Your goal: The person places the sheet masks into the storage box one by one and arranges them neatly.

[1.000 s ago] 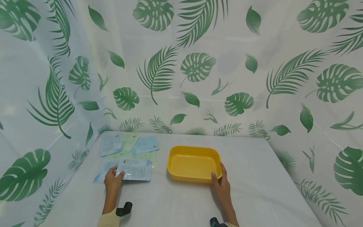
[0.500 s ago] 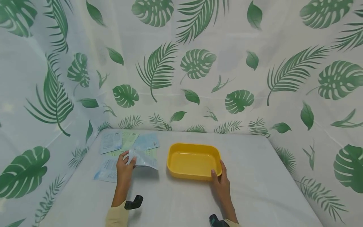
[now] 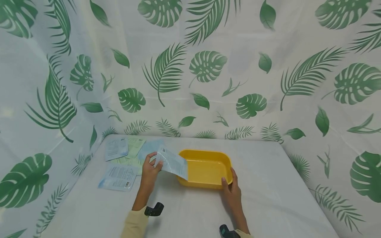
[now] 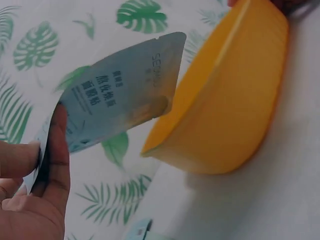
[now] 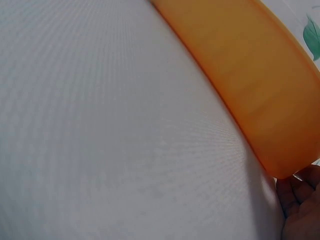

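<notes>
Your left hand pinches the blue packet at one end, thumb against fingers; the packet bows, and its free end overhangs the left rim of the yellow tray. Can't tell if packet and rim touch. Your right hand is curled on the tray's near right corner, thumb at the rim, fingers along the outside. The tray is mid-surface, right of the loose packets.

The step in hand looks like bringing the packet over the tray. To do it well, lift the free end enough to pass the rim without snagging, and carry your pinched end inside the tray's walls before loosening. Don't squeeze harder; the packet looks thin and likely to fold. Hold the tray corner steady so a bump won't shift it.

Counts: one tray, two hands, one packet held. Loose on the surface: three blue, namely the far-left-corner packet, the far-edge packet and the left-edge packet. Green: at least two, the upper green packet and the lower green packet; overlap hides any more.
</notes>
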Available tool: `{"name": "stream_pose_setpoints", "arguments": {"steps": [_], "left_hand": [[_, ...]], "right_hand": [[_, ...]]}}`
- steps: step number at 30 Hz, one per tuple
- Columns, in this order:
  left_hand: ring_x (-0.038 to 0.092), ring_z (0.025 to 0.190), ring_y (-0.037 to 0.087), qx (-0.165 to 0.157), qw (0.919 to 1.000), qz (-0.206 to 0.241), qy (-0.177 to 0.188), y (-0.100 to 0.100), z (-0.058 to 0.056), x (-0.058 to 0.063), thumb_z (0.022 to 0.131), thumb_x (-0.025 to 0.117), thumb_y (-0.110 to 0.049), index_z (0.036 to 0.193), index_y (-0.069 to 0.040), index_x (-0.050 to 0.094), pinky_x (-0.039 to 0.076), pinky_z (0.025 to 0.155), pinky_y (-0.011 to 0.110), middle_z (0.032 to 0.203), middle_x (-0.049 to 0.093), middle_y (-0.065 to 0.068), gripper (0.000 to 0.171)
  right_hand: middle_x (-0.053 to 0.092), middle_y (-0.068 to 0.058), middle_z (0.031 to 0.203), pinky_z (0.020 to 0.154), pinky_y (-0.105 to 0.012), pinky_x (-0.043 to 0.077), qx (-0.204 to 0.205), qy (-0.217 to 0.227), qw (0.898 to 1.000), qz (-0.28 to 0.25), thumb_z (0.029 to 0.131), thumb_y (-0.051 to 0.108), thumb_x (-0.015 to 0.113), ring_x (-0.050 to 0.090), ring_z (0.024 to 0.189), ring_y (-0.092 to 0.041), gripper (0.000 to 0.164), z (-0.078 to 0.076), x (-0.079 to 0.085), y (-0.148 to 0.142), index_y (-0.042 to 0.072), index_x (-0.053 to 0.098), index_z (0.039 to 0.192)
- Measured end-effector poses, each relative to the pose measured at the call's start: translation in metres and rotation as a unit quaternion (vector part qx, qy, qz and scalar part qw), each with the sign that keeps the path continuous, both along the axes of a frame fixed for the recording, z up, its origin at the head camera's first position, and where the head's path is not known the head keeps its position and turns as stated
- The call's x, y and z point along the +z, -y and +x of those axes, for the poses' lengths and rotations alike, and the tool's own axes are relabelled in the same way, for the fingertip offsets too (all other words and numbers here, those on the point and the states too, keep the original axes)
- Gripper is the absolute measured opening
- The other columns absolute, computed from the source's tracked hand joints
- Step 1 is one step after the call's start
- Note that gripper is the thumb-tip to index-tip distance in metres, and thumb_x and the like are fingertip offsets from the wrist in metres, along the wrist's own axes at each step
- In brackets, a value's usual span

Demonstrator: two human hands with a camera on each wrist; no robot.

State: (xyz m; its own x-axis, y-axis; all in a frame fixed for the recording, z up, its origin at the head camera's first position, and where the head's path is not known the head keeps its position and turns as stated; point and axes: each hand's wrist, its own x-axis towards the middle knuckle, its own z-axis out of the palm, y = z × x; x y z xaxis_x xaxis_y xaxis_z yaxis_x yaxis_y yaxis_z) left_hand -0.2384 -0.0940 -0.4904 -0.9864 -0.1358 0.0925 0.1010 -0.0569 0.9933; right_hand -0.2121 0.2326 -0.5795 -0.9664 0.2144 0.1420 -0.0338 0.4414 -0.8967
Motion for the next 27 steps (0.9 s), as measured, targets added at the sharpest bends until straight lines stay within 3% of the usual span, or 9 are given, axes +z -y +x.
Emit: {"name": "stream_pose_setpoints", "arguments": {"steps": [4, 6, 9, 11, 13, 15, 18, 23, 27], "left_hand": [[0.068, 0.098, 0.017, -0.002, 0.9977, -0.066, 0.014, -0.011, -0.001, -0.006, 0.096, 0.058, -0.004, 0.137, -0.004, 0.04, 0.054, 0.079, 0.025, 0.129, 0.061, 0.024, 0.044], [0.068, 0.089, 0.019, -0.004, 0.9939, -0.11, 0.004, -0.017, -0.002, -0.007, 0.096, 0.058, -0.004, 0.137, -0.004, 0.04, 0.055, 0.073, 0.028, 0.122, 0.065, 0.024, 0.045], [0.065, 0.073, 0.021, -0.012, 0.9807, -0.195, -0.016, -0.026, -0.003, -0.008, 0.094, 0.061, -0.005, 0.14, -0.006, 0.039, 0.052, 0.061, 0.03, 0.113, 0.07, 0.021, 0.051], [0.067, 0.08, 0.025, -0.019, 0.9684, -0.247, -0.027, -0.033, -0.004, -0.008, 0.094, 0.061, -0.005, 0.142, -0.007, 0.039, 0.054, 0.065, 0.034, 0.117, 0.069, 0.02, 0.053], [0.068, 0.097, 0.029, -0.025, 0.957, -0.288, -0.027, -0.04, -0.004, -0.01, 0.094, 0.062, -0.005, 0.142, -0.007, 0.042, 0.057, 0.077, 0.038, 0.126, 0.065, 0.019, 0.052], [0.061, 0.12, 0.033, -0.032, 0.9495, -0.311, -0.027, -0.047, -0.003, -0.012, 0.093, 0.062, -0.004, 0.14, -0.004, 0.048, 0.051, 0.094, 0.045, 0.135, 0.059, 0.019, 0.049], [0.052, 0.13, 0.035, -0.044, 0.9396, -0.338, -0.03, -0.057, -0.003, -0.014, 0.092, 0.062, -0.003, 0.135, 0.0, 0.054, 0.043, 0.105, 0.048, 0.138, 0.056, 0.019, 0.043], [0.056, 0.125, 0.036, -0.064, 0.9241, -0.373, -0.053, -0.071, -0.006, -0.013, 0.092, 0.062, -0.001, 0.127, 0.007, 0.058, 0.046, 0.102, 0.047, 0.131, 0.061, 0.021, 0.036], [0.06, 0.121, 0.035, -0.085, 0.9135, -0.394, -0.052, -0.081, -0.01, -0.012, 0.091, 0.063, -0.001, 0.126, 0.007, 0.059, 0.048, 0.099, 0.046, 0.129, 0.062, 0.022, 0.036]], "right_hand": [[0.026, -0.013, 0.161, 0.116, -0.053, 0.026, 0.003, 0.0, 1.0, 0.003, 0.1, 0.045, 0.049, 0.029, 0.146, -0.035, 0.066, 0.0, -0.002, 0.001, 0.031, 0.017, 0.156], [0.026, -0.013, 0.161, 0.116, -0.053, 0.026, 0.002, -0.002, 1.0, 0.007, 0.1, 0.045, 0.049, 0.029, 0.146, -0.035, 0.066, 0.0, -0.002, 0.0, 0.031, 0.017, 0.156], [0.027, -0.013, 0.16, 0.116, -0.053, 0.026, -0.001, -0.009, 1.0, 0.01, 0.1, 0.044, 0.049, 0.03, 0.146, -0.035, 0.065, 0.0, -0.002, -0.001, 0.032, 0.017, 0.156], [0.027, -0.013, 0.16, 0.116, -0.053, 0.027, -0.003, -0.011, 1.0, 0.013, 0.1, 0.045, 0.049, 0.03, 0.146, -0.035, 0.065, -0.001, -0.003, -0.001, 0.032, 0.017, 0.156], [0.027, -0.013, 0.16, 0.115, -0.053, 0.027, -0.004, -0.011, 1.0, 0.013, 0.1, 0.045, 0.049, 0.03, 0.145, -0.035, 0.065, -0.001, -0.002, -0.001, 0.032, 0.017, 0.156], [0.027, -0.013, 0.16, 0.115, -0.053, 0.027, -0.005, -0.008, 1.0, 0.013, 0.1, 0.045, 0.049, 0.03, 0.145, -0.035, 0.065, 0.0, -0.002, -0.001, 0.032, 0.017, 0.156], [0.027, -0.013, 0.16, 0.116, -0.052, 0.027, -0.007, -0.003, 1.0, 0.015, 0.1, 0.045, 0.048, 0.03, 0.146, -0.034, 0.065, 0.001, -0.002, 0.0, 0.031, 0.017, 0.156], [0.027, -0.013, 0.16, 0.116, -0.051, 0.026, -0.009, 0.003, 1.0, 0.017, 0.1, 0.047, 0.048, 0.029, 0.146, -0.034, 0.066, 0.0, -0.001, 0.001, 0.031, 0.017, 0.156], [0.026, -0.012, 0.161, 0.116, -0.051, 0.026, -0.012, 0.008, 1.0, 0.018, 0.1, 0.047, 0.048, 0.029, 0.146, -0.033, 0.066, -0.001, 0.0, 0.002, 0.031, 0.017, 0.156]]}}
